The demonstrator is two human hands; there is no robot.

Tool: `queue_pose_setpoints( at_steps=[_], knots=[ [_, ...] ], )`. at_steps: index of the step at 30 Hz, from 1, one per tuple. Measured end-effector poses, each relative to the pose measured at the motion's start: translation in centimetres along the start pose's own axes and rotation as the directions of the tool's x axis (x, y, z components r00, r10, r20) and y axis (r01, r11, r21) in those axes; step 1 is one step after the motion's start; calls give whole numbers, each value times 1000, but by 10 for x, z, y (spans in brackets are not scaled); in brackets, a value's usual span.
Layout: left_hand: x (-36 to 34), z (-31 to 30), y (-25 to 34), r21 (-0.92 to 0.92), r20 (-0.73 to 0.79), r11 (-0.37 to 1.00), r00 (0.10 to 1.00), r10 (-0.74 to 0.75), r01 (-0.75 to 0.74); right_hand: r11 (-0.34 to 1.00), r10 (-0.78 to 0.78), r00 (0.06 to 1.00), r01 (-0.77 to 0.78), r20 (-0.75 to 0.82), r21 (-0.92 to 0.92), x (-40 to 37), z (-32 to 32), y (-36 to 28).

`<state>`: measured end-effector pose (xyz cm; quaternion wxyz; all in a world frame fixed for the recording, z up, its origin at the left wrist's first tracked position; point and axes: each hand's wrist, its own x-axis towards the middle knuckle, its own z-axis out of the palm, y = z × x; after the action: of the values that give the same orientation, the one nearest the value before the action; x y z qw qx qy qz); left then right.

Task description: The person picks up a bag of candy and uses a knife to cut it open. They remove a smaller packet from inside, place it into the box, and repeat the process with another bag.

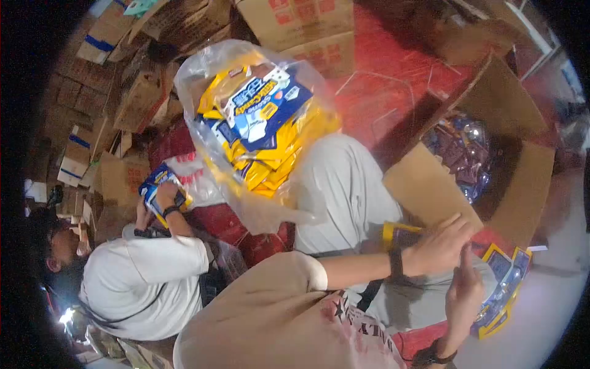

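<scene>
My left hand [439,246] is stretched out with its fingers extended beside the near flap of an open cardboard box [430,187]; nothing shows in it. Just below it is my right hand [464,292], its index finger pointing up close to the left fingertips, also with nothing visible in it. The box contains shiny, dark wrapped packets [461,150]. A yellow-edged packet [402,235] lies by my left wrist, partly hidden. More blue and yellow packets [504,289] lie right of my right hand.
A clear plastic bag [190,98] full of yellow and blue candy packets [270,104] stands beyond my knee. At left, a co-worker in a white shirt [147,283] handles a blue packet [157,178]. Cardboard boxes [301,24] are stacked behind, on a red floor [381,92].
</scene>
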<state>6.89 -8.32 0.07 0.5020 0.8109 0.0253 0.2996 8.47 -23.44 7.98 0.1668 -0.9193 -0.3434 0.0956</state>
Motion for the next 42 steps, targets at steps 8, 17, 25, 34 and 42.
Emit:
queue_pose_setpoints(
  at_steps=[8, 17, 25, 34, 42],
  knots=[
    [7, -6, 0, -29, 85, 998, 995, -55, 58, 996, 14, 998, -8, -68, 90, -10, 14, -3],
    [4, 8, -5, 2, -12, 1000, 1000, 17, -17, 988, -39, 988, 61, -149, 145, -17, 26, 10],
    [6, -2, 1, -110, -18, 987, 993, 119, -121, 911, 117, 983, -50, -140, 408, -24, 39, 13],
    [3, 1, -4, -66, 36, 988, 989, 142, -139, 795, 369, 928, -287, -51, 535, -30, 48, 17],
    [2, -2, -5, -91, 79, 989, 989, 125, -118, 648, 498, 859, -461, 120, 607, -33, 52, 23]
  ],
)
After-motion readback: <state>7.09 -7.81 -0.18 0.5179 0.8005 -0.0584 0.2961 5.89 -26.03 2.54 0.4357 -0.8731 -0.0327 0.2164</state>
